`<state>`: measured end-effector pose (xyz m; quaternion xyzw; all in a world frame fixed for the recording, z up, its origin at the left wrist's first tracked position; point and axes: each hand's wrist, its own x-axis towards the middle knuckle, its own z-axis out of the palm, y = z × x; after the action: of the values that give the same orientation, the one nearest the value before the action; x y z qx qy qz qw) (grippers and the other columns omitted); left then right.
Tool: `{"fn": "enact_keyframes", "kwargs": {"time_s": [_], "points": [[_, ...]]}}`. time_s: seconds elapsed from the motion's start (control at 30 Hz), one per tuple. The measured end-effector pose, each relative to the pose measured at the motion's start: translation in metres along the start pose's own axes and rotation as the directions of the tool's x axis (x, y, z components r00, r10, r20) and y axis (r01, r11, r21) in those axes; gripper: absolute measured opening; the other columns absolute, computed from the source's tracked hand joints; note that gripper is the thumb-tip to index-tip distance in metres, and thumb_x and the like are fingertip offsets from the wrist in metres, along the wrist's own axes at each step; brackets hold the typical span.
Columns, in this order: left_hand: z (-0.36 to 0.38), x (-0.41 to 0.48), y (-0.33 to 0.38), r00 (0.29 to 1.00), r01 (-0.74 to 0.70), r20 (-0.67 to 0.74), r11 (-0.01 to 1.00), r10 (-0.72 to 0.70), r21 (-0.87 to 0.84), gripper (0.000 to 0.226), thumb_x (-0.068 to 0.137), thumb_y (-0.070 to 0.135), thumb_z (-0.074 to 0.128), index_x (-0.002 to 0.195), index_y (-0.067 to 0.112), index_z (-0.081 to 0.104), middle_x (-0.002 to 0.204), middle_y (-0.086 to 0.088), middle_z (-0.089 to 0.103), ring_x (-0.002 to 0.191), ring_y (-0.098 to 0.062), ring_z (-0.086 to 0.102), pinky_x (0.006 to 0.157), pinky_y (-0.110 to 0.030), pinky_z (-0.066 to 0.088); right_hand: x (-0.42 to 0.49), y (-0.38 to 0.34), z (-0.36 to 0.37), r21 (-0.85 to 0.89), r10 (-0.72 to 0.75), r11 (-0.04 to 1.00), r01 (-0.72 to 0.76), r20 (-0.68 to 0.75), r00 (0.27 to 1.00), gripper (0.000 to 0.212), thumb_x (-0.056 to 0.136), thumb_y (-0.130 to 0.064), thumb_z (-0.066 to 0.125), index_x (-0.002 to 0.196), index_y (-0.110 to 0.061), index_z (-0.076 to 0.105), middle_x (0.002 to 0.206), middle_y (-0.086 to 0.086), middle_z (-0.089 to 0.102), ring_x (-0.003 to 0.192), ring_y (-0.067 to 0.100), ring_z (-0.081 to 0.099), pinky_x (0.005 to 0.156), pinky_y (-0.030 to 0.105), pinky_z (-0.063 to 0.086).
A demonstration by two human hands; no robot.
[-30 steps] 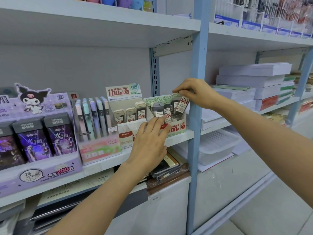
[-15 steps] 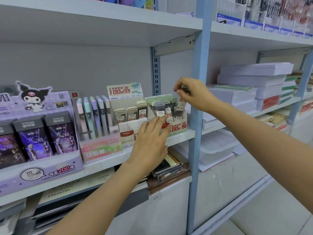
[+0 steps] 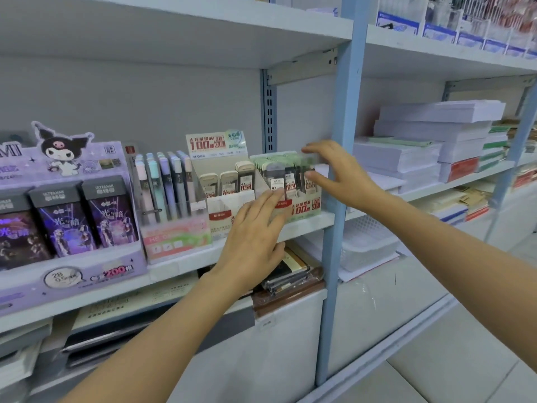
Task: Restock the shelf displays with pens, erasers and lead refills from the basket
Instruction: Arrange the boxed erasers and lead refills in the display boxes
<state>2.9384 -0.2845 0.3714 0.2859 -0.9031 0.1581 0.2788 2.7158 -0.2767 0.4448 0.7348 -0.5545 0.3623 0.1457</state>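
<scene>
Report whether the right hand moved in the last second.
Yes. The right hand has sunk slightly and opened, now spread over the right end of the green cardboard refill box, beside the blue metal upright.

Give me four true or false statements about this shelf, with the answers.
1. The left hand and right hand are both at the green box. True.
2. The pen display stands right of the green box. False: it stands left of it, past the beige box.
3. A white basket sits lower down, right of the blue post. True.
4. The paper stacks lie left of the post. False: they lie right of it.
</scene>
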Motion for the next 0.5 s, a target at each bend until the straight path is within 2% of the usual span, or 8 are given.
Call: {"fn": "enact_keyframes", "kwargs": {"time_s": [0.1,0.13,0.2,0.23,0.3,0.37,0.43,0.5], "points": [[0.007,-0.034,-0.001,0.989,0.035,-0.137,0.990,-0.054,-0.138,0.040,0.086,0.012,0.062,0.126,0.014,0.059,0.136,-0.009,0.052,0.127,-0.027,0.044,0.104,-0.039,0.034,-0.035,-0.017,0.013,0.076,-0.087,0.992,0.101,-0.165,0.983,0.027,0.095,-0.014,0.058,0.120,-0.005,0.059,0.120,0.009,0.058,0.110,0.017,0.054,0.092,0.023,0.042],[0.013,-0.049,0.000,0.985,0.041,-0.162,0.987,-0.067,-0.157,0.033,0.085,0.010,0.063,0.118,0.013,0.063,0.123,-0.008,0.058,0.115,-0.025,0.050,0.094,-0.036,0.039,-0.050,-0.025,0.023,0.116,-0.102,0.986,0.121,-0.160,0.982,0.023,0.094,-0.013,0.057,0.116,-0.005,0.060,0.113,0.007,0.060,0.102,0.012,0.055,0.086,0.020,0.043],[0.032,-0.084,0.002,0.989,0.046,-0.130,0.983,-0.070,-0.177,0.023,0.084,0.006,0.063,0.105,0.011,0.067,0.103,-0.006,0.061,0.095,-0.023,0.056,0.078,-0.035,0.045,-0.083,-0.041,0.052,0.196,-0.116,0.973,0.120,-0.033,0.993,0.018,0.095,-0.014,0.056,0.111,-0.007,0.062,0.104,0.001,0.062,0.089,0.002,0.054,0.078,0.013,0.042],[0.044,-0.103,0.004,0.994,0.059,-0.082,0.978,-0.076,-0.201,0.019,0.084,0.004,0.062,0.101,0.010,0.067,0.098,-0.006,0.061,0.088,-0.023,0.057,0.072,-0.036,0.046,-0.101,-0.047,0.071,0.229,-0.113,0.969,0.095,0.067,0.991,0.017,0.095,-0.014,0.057,0.109,-0.008,0.063,0.102,0.000,0.063,0.086,0.000,0.053,0.076,0.011,0.041],[0.072,-0.146,0.009,0.991,0.132,0.054,0.954,-0.122,-0.270,0.016,0.084,0.004,0.062,0.097,0.011,0.066,0.093,-0.005,0.062,0.082,-0.023,0.060,0.065,-0.037,0.048,-0.140,-0.055,0.116,0.274,-0.103,0.961,0.030,0.259,0.960,0.015,0.095,-0.014,0.058,0.107,-0.008,0.065,0.099,0.001,0.065,0.082,0.005,0.056,0.072,0.015,0.043],[0.102,-0.193,0.014,0.954,0.256,0.238,0.913,-0.185,-0.317,0.015,0.086,0.008,0.061,0.099,0.014,0.065,0.093,-0.001,0.062,0.082,-0.022,0.060,0.067,-0.037,0.050,-0.184,-0.059,0.165,0.282,-0.093,0.959,-0.034,0.423,0.901,0.016,0.096,-0.015,0.058,0.107,-0.008,0.066,0.099,0.003,0.065,0.080,0.012,0.058,0.070,0.025,0.048],[0.133,-0.241,0.019,0.863,0.416,0.439,0.846,-0.252,-0.333,0.014,0.091,0.016,0.057,0.103,0.017,0.064,0.093,0.004,0.061,0.084,-0.019,0.060,0.073,-0.038,0.049,-0.230,-0.060,0.213,0.271,-0.047,0.952,-0.140,0.585,0.809,0.020,0.097,-0.018,0.056,0.113,-0.009,0.064,0.106,0.006,0.062,0.088,0.017,0.059,0.077,0.033,0.049],[0.161,-0.287,0.025,0.743,0.556,0.597,0.776,-0.303,-0.298,0.014,0.094,0.021,0.054,0.105,0.021,0.061,0.092,0.009,0.060,0.084,-0.016,0.062,0.073,-0.035,0.049,-0.277,-0.061,0.255,0.244,0.005,0.936,-0.255,0.714,0.701,0.028,0.098,-0.021,0.054,0.123,-0.009,0.058,0.117,0.009,0.057,0.104,0.021,0.056,0.089,0.034,0.045]]}}
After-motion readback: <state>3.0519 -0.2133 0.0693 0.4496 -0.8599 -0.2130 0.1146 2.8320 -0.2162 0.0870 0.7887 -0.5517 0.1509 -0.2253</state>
